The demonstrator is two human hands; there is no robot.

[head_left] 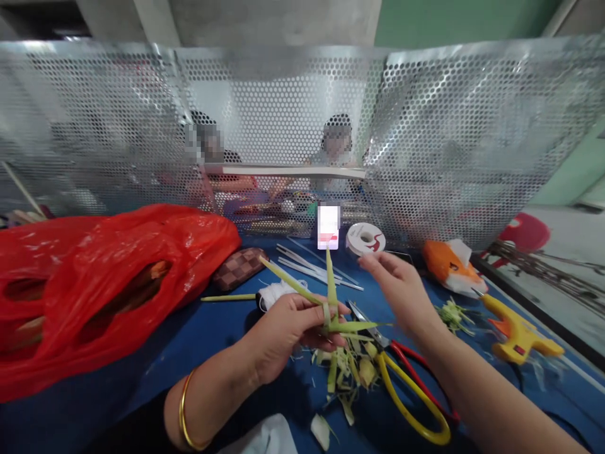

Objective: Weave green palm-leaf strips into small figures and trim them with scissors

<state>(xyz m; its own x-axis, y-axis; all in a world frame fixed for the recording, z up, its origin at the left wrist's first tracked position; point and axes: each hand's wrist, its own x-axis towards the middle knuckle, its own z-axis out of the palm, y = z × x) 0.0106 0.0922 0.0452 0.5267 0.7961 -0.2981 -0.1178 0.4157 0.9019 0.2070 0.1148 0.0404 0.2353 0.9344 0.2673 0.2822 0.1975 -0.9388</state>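
My left hand (302,318) is closed around a bundle of pale green leaf strips (331,284), folded across each other, with pointed ends sticking up, left and right. Just in front of the white ribbon spool (366,239), my right hand (401,284) is raised with its fingertips pinched together; anything between them is too small to make out. Beneath the hands lie scissors (416,397) with red and yellow handles, their blades partly covered. Leaf scraps (350,372) are scattered beside them. A roll of white string (278,293) sits behind my left hand.
A red plastic bag (189,246) fills the left side, next to a brown checked pouch (241,268). White sticks (307,265) and a lit phone (328,227) lie toward the perforated metal screen (283,107). At right are a yellow glue gun (520,331) and an orange tissue pack (449,261). People sit beyond the screen.
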